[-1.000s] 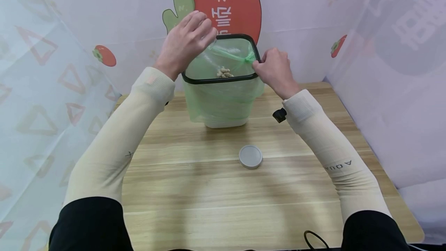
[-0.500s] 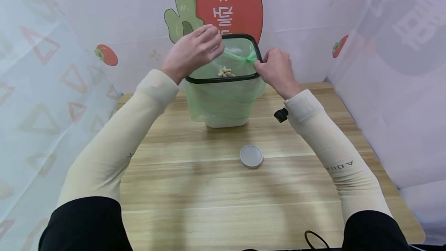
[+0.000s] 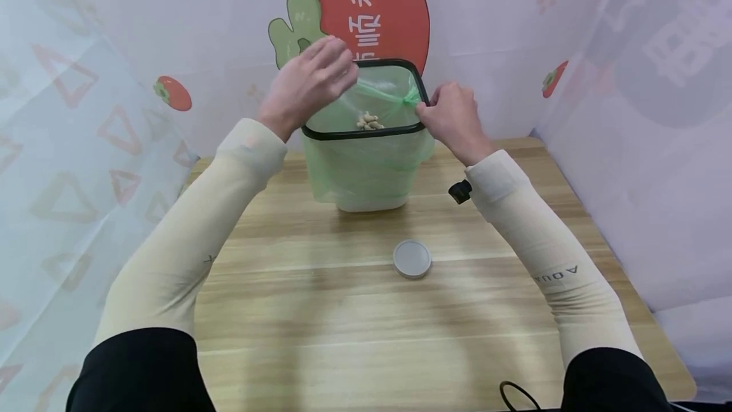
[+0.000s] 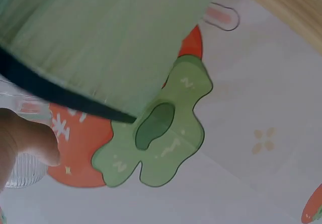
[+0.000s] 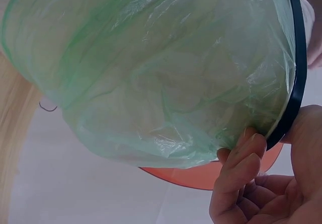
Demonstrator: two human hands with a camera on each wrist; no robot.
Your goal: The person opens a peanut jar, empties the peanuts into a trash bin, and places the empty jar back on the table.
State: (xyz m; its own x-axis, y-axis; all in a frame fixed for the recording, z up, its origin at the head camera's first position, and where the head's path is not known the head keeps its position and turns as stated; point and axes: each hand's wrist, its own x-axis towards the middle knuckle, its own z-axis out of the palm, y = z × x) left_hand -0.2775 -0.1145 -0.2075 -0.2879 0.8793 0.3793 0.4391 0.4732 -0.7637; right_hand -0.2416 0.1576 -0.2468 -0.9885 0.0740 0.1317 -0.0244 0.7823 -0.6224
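Observation:
My left hand (image 3: 311, 81) is over the left side of a bin (image 3: 368, 202) lined with a thin green plastic bag (image 3: 366, 161). It grips a clear ribbed plastic jar (image 4: 27, 171), mostly hidden behind the hand in the head view; the thumb lies along it in the left wrist view. Inside the bag is a small heap of pale peanuts (image 3: 369, 121). At the bin's right corner, my right hand (image 3: 453, 116) pinches the black rim (image 5: 297, 83) together with the bag, thumb on one side and curled fingers on the other.
A round grey lid (image 3: 412, 259) lies flat on the wooden table (image 3: 343, 336) in front of the bin. A black cable (image 3: 517, 390) loops at the near edge. Printed white cloth (image 3: 486, 24) stands behind and on both sides.
My left hand has come down a little with the jar, shifting right over the bin and then back left. The right hand stays at the rim.

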